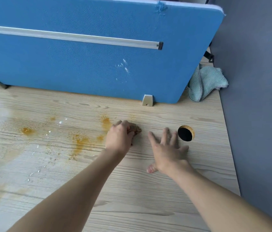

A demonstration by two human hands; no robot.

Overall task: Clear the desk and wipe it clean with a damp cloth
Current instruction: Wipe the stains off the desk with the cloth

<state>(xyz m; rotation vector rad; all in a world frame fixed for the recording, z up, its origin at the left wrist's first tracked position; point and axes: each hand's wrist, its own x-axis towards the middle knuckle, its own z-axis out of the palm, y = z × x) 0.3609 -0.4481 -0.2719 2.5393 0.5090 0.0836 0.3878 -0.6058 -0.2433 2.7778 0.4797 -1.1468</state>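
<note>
Pale wood-grain desk (132,190), seen from above, with a blue partition (90,64) standing along its far edge. Orange-brown stains (80,143) and white crumbs (38,170) scattered over the left and middle of the surface; right part looking clean. Left hand (120,136) pressed down just right of the stains, fingers clenched around a small brownish wad (136,129), only its far end poking out past the knuckles; whether paper or cloth, impossible to tell. Right hand (167,151) flat near the desk surface just beside the left, fingers spread and released, grasping nothing, thumb tucked low toward the body. Round cable hole (185,133) just beyond the right fingertips, dark inside with a light rim. Light teal cloth (205,82), crumpled, lying at the far right corner of the desk, partly behind the end of the partition and next to a grey wall (257,97), well apart from both hands. Silver rail (71,36) running across the partition, two metal brackets (147,100) at its foot.
</note>
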